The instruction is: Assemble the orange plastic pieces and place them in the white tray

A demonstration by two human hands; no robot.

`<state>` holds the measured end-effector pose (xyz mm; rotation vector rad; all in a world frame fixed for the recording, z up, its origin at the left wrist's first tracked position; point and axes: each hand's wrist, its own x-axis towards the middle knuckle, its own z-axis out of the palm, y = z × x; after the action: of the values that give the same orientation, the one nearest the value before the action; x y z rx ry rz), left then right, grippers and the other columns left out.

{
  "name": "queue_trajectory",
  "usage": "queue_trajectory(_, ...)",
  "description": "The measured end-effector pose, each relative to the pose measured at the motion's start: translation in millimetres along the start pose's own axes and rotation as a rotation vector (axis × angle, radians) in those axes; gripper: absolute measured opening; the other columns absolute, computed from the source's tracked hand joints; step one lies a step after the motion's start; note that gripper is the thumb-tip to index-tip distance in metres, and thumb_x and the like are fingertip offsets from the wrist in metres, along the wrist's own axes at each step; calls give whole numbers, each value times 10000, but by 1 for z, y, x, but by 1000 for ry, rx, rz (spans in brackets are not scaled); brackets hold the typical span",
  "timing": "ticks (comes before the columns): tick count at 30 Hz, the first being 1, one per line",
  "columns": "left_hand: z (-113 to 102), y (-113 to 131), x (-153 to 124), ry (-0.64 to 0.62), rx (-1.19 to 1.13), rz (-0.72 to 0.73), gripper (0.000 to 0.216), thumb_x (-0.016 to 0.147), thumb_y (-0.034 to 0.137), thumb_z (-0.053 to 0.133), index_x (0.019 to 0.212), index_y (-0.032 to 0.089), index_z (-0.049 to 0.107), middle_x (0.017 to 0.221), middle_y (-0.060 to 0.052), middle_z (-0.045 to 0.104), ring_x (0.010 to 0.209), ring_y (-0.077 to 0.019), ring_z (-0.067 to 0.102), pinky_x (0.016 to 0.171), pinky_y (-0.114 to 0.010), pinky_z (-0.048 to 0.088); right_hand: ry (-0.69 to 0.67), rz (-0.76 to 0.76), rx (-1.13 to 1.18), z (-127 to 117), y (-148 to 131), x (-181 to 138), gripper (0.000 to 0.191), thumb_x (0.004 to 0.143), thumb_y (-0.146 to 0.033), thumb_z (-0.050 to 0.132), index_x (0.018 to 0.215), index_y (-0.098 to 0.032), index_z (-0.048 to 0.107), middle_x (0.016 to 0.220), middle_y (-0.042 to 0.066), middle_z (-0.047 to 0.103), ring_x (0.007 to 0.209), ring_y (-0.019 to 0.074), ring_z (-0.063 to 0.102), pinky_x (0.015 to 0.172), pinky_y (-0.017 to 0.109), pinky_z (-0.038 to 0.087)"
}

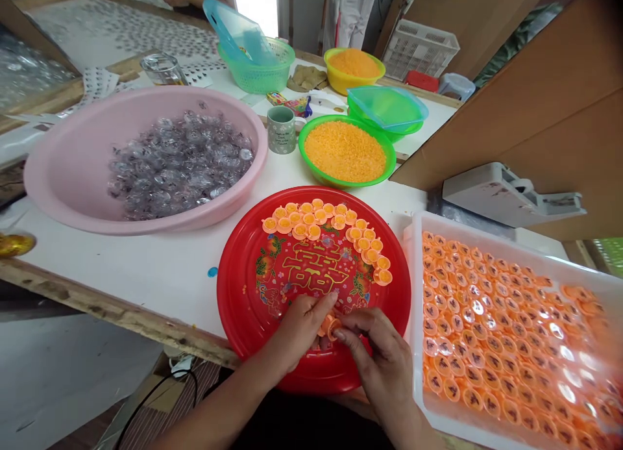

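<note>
Your left hand (302, 323) and right hand (382, 347) pinch orange cups (331, 326) over the near side of the red tray (232, 294); grip lightly, hold them level; filled cups (314, 232) sit toward the tray's far side

Passage is left open across the bare left side of the red tray (236, 287) and over the bench (146, 265) before the pink basin (78, 164), by whose wall the far left is blocked; forward, the way is obstructed by orange cups (314, 232), rightward by the white bin (417, 326)
</note>
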<state>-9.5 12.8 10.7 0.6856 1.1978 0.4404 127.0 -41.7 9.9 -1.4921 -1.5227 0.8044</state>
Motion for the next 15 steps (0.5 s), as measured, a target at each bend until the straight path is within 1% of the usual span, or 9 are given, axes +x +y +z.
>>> queue_trajectory(2,0,-3,3,6,-44,-35,528,808,626,492,547,169,538,408,23,476,377,-80,370,413,-224,217,5,-102,-88,1,0,-2,203,899,-128,564,999,-245,696,979,51,666,892,179,659,796,278,564)
queue_trajectory(5,3,-4,6,17,-123,-101,489,788,611,522,559,182,483,419,46,430,365,-68,325,399,-219,173,-7,-180,-170,3,2,-7,297,900,-142,574,1165,-246,658,1072,75,661,957,200,664,834,295,578)
queue_trajectory(8,6,-3,6,35,-193,-118,457,770,585,567,577,194,427,449,68,383,374,-60,300,394,-213,145,-6,-231,-196,4,0,-11,297,879,-145,608,1153,-247,662,1079,73,679,1010,223,657,862,307,579)
queue_trajectory(11,8,-3,5,35,-199,-85,448,800,565,543,581,194,418,447,71,366,375,-57,285,397,-210,135,6,-181,-153,6,-3,-11,226,895,-138,586,1059,-260,682,1034,56,686,964,204,666,832,294,583)
queue_trajectory(13,7,-4,6,38,-191,-72,458,810,563,533,566,192,423,437,66,375,372,-58,290,398,-213,155,0,-100,-92,6,-4,-8,157,888,-159,614,987,-257,686,969,42,682,872,181,672,765,271,584)
queue_trajectory(15,5,-4,7,47,-147,-53,470,815,572,528,555,185,463,430,50,420,375,-69,328,405,-220,201,-12,-17,-29,4,-3,-5,85,873,-183,645,915,-247,683,883,26,674,794,167,663,696,253,571)
